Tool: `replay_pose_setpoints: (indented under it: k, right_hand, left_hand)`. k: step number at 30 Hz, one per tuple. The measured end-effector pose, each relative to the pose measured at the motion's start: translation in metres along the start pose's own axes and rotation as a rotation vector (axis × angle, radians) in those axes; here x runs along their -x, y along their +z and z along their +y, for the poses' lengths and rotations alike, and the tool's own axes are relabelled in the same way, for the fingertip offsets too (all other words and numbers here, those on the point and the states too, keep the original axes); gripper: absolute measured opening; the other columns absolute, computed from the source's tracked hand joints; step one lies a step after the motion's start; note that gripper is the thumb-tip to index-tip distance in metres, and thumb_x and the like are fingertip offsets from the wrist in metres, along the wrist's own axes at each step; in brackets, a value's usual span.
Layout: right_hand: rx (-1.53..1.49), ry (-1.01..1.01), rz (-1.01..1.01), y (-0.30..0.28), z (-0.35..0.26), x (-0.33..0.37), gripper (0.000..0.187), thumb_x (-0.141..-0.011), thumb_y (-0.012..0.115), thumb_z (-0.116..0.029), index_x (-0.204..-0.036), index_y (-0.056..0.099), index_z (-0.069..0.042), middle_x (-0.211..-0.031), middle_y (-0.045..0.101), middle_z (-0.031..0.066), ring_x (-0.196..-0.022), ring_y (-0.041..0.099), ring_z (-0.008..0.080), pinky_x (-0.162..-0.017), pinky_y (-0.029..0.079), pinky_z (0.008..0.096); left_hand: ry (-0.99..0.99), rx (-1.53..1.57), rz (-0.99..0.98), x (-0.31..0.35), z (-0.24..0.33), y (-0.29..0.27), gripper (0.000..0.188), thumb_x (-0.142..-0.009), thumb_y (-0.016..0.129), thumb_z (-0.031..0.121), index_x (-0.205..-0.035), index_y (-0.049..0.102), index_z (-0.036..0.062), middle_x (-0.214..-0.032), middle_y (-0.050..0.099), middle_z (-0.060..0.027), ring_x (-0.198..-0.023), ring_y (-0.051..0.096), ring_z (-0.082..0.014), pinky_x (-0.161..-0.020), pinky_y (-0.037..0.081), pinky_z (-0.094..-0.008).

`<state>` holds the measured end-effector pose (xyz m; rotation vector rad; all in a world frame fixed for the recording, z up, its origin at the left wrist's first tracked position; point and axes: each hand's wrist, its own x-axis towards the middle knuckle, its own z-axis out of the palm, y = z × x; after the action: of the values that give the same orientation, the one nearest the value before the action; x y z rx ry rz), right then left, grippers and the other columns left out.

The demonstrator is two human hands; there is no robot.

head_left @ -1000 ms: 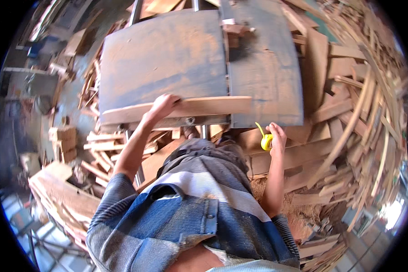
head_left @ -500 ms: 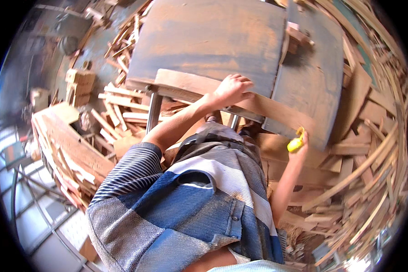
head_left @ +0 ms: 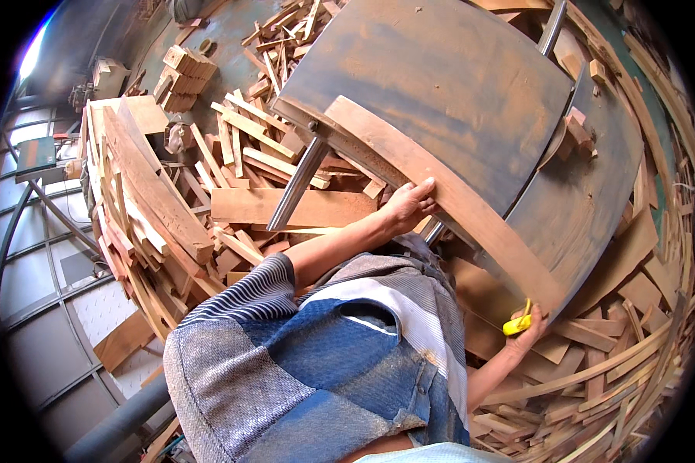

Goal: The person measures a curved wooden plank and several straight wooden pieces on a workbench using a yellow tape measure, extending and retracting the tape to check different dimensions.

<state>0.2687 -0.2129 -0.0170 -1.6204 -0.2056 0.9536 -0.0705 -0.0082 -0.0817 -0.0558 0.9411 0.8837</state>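
A long wooden board (head_left: 448, 185) lies slantwise along the near edge of a grey metal machine table (head_left: 440, 69). My left hand (head_left: 411, 207) grips the board's near edge around its middle, thumb on top, the other fingers partly hidden. At the board's right end, my right hand (head_left: 531, 333) is closed round a small yellow tape measure (head_left: 517, 325), its yellow strap or tab standing up beside the board. The right fingertips are partly hidden behind the tape measure and the board's end.
A slot splits the tabletop, with a small wood block (head_left: 580, 133) beside it. Steel rails (head_left: 297, 185) stick out at the near side. Offcuts (head_left: 259, 139) cover the floor on the left, a tall stack of boards (head_left: 143, 201) stands left, and long strips (head_left: 594, 378) lie right.
My left hand has come down from above the board and now grips its near edge. The whole view has turned, tilting the table and board. The tape measure stays in my right hand.
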Motion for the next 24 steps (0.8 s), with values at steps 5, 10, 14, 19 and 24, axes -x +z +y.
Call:
replay_pose_setpoints:
  k: [5,10,14,19,24]
  right_hand:
    - [0.286,0.124,-0.252,0.023,0.014,0.002,0.030,-0.088,0.077,-0.016,-0.111,0.065,0.000,-0.099,0.067,0.0085,-0.080,0.063,0.0172,-0.072,0.051,0.0305]
    - [0.654,-0.085,-0.429,0.071,0.037,-0.005,0.038,-0.088,0.076,-0.014,-0.121,0.068,0.003,-0.097,0.070,0.0063,-0.086,0.064,0.0142,-0.080,0.051,0.0283]
    - [0.334,0.003,-0.254,0.078,0.024,-0.002,0.034,-0.092,0.073,-0.014,-0.122,0.068,0.000,-0.093,0.065,0.0006,-0.078,0.057,0.0073,-0.068,0.046,0.0236]
    - [0.085,-0.001,-0.053,0.050,-0.010,-0.012,0.044,-0.095,0.073,-0.026,-0.131,0.064,-0.002,-0.105,0.071,0.0089,-0.065,0.060,0.0102,-0.056,0.050,0.0242]
    - [-0.357,-0.160,-0.207,0.015,0.008,-0.003,0.063,-0.097,0.067,-0.038,-0.148,0.049,-0.006,-0.115,0.068,0.0141,-0.061,0.058,0.0113,-0.050,0.050,0.0268]
  left_hand:
    - [0.385,-0.212,-0.051,0.019,0.079,0.053,0.040,-0.098,0.071,0.036,-0.123,0.057,0.0081,-0.100,0.060,0.0003,-0.087,0.058,-0.0128,-0.081,0.052,-0.0281]
    - [0.860,-0.194,-0.240,0.047,0.196,0.142,0.046,-0.106,0.053,0.046,-0.130,0.056,0.0068,-0.121,0.067,-0.0093,-0.103,0.066,-0.0197,-0.086,0.056,-0.0372]
    - [0.919,-0.654,-0.305,0.063,0.250,0.163,0.042,-0.106,0.054,0.043,-0.120,0.064,0.0045,-0.100,0.071,-0.0067,-0.084,0.067,-0.0186,-0.078,0.057,-0.0365]
    - [0.842,-1.402,-0.571,0.069,0.166,0.196,0.036,-0.099,0.063,0.041,-0.109,0.070,0.0082,-0.092,0.073,-0.0092,-0.083,0.072,-0.0229,-0.075,0.059,-0.0382]
    - [0.636,-2.044,-0.859,0.030,0.053,0.167,0.042,-0.087,0.070,0.049,-0.097,0.071,0.0079,-0.083,0.072,-0.0184,-0.076,0.071,-0.0384,-0.067,0.057,-0.0477]
